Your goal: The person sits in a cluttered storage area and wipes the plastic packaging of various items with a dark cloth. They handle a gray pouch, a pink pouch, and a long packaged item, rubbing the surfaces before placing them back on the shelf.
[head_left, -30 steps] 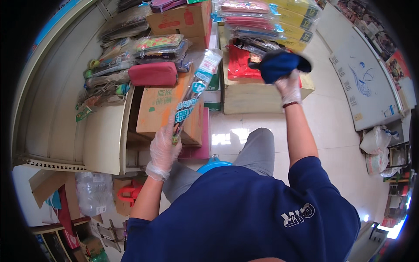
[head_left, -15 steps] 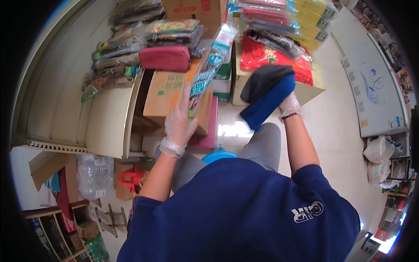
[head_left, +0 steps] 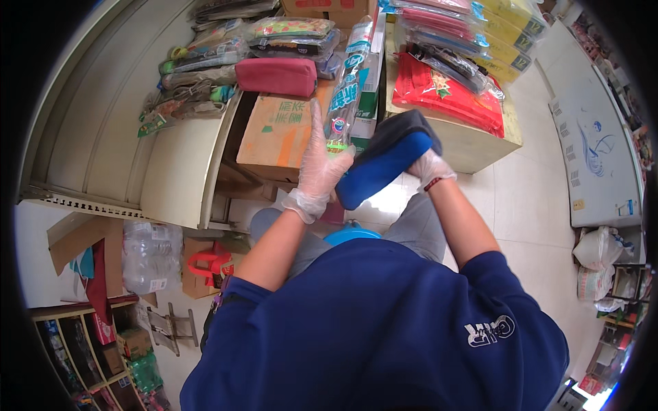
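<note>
My left hand [head_left: 321, 166], in a clear disposable glove, holds up a long transparent plastic package [head_left: 348, 82] with blue and green print. Its bottom end sits between thumb and fingers; what is inside I cannot make out. To the right, my gloved right hand [head_left: 430, 170] grips a soft pouch [head_left: 387, 161], bright blue on one side and black on the other. The pouch is tilted, and its lower left end comes close to my left hand. Beyond my left hand, a dark pink zip pouch [head_left: 276, 76] rests on a cardboard box [head_left: 274, 133].
Bagged goods [head_left: 199, 75] are piled on a metal shelf [head_left: 181, 164] at the left. A red package [head_left: 445, 96] and yellow boxes [head_left: 514, 34] sit on a pale box [head_left: 473, 147]. A white chest freezer [head_left: 593, 147] stands right; a blue stool [head_left: 349, 236] shows under me.
My right hand has brought the blue and black pouch left and slightly down, nearer my left hand. My left hand and the package have shifted right. The whole view has shifted a little.
</note>
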A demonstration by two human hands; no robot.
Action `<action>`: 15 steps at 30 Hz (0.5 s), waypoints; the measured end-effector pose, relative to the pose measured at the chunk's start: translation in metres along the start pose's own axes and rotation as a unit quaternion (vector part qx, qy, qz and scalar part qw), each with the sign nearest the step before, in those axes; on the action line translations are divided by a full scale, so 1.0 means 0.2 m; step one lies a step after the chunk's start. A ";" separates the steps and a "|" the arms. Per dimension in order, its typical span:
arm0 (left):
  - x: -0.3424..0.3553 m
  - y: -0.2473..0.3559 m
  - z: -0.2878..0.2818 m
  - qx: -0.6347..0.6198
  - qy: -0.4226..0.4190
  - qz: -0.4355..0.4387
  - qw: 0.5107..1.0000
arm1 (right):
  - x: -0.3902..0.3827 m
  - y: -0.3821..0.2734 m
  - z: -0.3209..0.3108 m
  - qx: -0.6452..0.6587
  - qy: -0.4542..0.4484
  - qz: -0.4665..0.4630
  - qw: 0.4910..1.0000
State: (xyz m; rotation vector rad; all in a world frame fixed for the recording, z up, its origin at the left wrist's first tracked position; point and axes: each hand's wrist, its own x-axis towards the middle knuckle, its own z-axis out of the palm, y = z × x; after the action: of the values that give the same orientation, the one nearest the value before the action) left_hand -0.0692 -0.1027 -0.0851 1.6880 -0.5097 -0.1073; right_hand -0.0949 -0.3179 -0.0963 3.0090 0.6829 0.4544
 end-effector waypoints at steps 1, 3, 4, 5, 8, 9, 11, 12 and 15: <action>-0.01 -0.02 0.01 -0.059 -0.006 0.001 0.998 | 0.00 -0.05 0.02 0.018 0.022 -0.013 0.999; 0.02 -0.05 0.02 -0.036 -0.014 -0.036 0.999 | 0.05 -0.10 0.03 0.060 0.122 -0.015 0.991; -0.01 -0.06 0.03 -0.108 -0.028 -0.075 0.991 | 0.10 -0.14 0.00 0.092 0.226 0.013 0.970; -0.01 -0.05 0.04 -0.180 -0.045 -0.110 0.977 | 0.15 -0.23 -0.01 -0.048 0.160 0.091 0.982; 0.00 -0.09 0.10 -0.233 -0.054 -0.048 0.970 | 0.20 -0.38 -0.05 -0.234 -0.025 0.216 0.948; -0.01 -0.09 0.11 -0.225 -0.061 -0.044 0.972 | 0.20 -0.36 -0.06 -0.145 -0.063 0.204 0.966; -0.04 -0.06 0.09 -0.205 -0.068 -0.042 0.975 | 0.19 -0.35 -0.06 0.043 -0.138 0.167 0.975; -0.04 -0.12 0.08 -0.233 -0.109 -0.051 0.965 | 0.17 -0.33 -0.02 0.024 -0.042 0.147 0.988; -0.05 -0.02 0.06 -0.229 -0.135 -0.057 0.962 | 0.13 -0.26 0.13 -0.068 0.139 0.149 0.977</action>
State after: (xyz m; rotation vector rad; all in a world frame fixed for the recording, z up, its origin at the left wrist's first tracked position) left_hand -0.0806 -0.1105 -0.0937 1.2509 -0.5418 -0.5071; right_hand -0.0867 -0.2593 -0.1193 2.9500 0.1911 0.9055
